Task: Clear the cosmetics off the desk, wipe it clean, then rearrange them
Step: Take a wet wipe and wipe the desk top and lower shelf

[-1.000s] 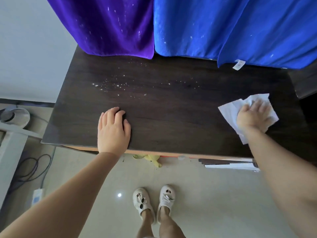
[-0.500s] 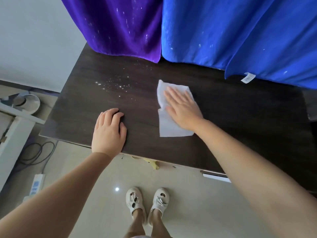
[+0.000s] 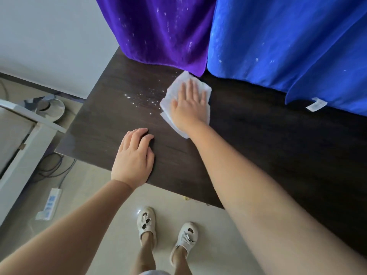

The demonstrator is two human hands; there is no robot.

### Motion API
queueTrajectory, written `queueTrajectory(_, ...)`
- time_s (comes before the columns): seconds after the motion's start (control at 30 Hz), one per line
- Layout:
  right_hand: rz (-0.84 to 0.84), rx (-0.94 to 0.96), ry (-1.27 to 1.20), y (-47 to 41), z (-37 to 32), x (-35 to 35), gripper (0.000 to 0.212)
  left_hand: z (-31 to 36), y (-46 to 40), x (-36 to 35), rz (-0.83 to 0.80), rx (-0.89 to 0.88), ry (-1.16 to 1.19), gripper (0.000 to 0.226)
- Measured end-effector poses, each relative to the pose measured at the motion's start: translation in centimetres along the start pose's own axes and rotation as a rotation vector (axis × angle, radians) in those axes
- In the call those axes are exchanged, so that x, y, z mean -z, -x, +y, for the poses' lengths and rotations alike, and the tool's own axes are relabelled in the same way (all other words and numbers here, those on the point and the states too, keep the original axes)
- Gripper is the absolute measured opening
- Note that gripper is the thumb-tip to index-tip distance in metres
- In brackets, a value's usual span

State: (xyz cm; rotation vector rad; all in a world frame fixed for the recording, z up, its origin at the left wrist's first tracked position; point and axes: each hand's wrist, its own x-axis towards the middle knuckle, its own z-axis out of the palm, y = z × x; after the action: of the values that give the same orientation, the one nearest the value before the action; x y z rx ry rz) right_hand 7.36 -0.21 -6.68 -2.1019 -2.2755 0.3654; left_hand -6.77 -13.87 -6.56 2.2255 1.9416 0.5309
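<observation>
Standing in white shoes (image 3: 146,222) on a pale floor, a person leans over a dark wood desk (image 3: 258,147) during the wiping stage of a tidy-up; no cosmetics are in view on the top. Nearest the body, the left hand (image 3: 134,157) lies palm down at the front edge, fingers together and gripping nothing, apparently bracing. Farther in, the right hand (image 3: 189,105) presses flat, fingers slightly spread, on a white wipe (image 3: 168,96) that is pinned under the palm rather than pinched. The crumpled sheet runs with its long axis roughly from the front toward the back of the desk, its far corner reaching the hem of a purple cloth (image 3: 162,32). A scatter of white specks (image 3: 143,97) lies just left of the wipe's edge, touching or nearly so; the right hand is the nearer one, so a leftward sweep looks likely to follow. Behind, a blue cloth (image 3: 288,40) hangs over the desk's rear.
</observation>
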Motion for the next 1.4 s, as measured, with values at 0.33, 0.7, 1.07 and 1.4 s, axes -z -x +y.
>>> queueTrajectory(0.33,0.106,-0.439,-0.042,5.8,14.1,2.5,0.054,-0.1,0.0,0.2,-0.052,-0.001,0.043,0.037)
queueTrajectory(0.7,0.054,-0.207,0.018,-4.8,-8.5,-1.2,0.058,-7.8,-0.8,3.9,0.026,0.016,0.411,0.034)
queueTrajectory(1.07,0.089,-0.261,0.073,1.4,1.6,0.0,0.054,-13.2,-3.4,6.0,-0.162,0.443,0.215,0.052)
queueTrajectory(1.4,-0.071,0.301,0.167,-3.4,-13.2,-2.2,0.069,-13.6,-3.5,6.0,-0.181,0.453,0.266,0.053)
